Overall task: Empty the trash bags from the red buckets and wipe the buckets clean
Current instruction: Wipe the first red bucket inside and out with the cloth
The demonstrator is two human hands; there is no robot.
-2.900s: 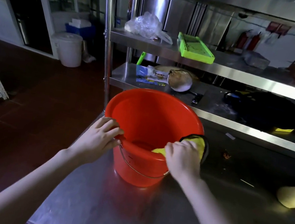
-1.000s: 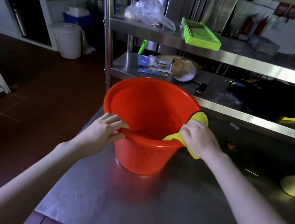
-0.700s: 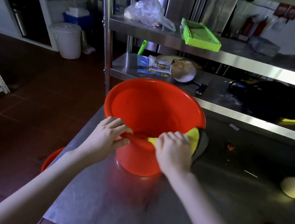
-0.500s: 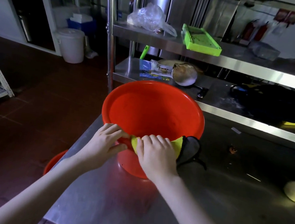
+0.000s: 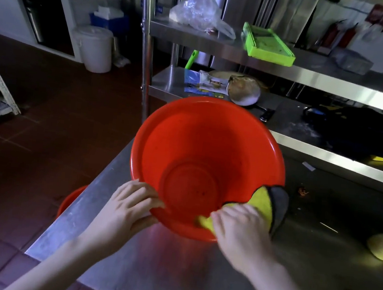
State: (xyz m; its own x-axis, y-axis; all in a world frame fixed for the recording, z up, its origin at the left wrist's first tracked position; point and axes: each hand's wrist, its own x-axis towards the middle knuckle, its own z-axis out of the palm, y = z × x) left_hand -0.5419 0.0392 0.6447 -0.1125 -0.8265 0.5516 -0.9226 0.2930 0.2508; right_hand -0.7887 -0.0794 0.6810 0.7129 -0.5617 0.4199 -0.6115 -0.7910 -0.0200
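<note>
Red bucket [image 5: 209, 147] on the worktop [image 5: 169, 274] by its left edge now tilts toward me, bare inside, my left hand [image 5: 126, 211] curled over the near rim while my right hand [image 5: 240, 232] has dragged the pinched cloth [image 5: 263, 201] rightward again, so rim-wiping seems nearly done.

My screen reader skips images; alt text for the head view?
On a steel table, a person's left hand grips the near rim of an empty red bucket while the right hand holds a yellow cloth over the rim.
</note>
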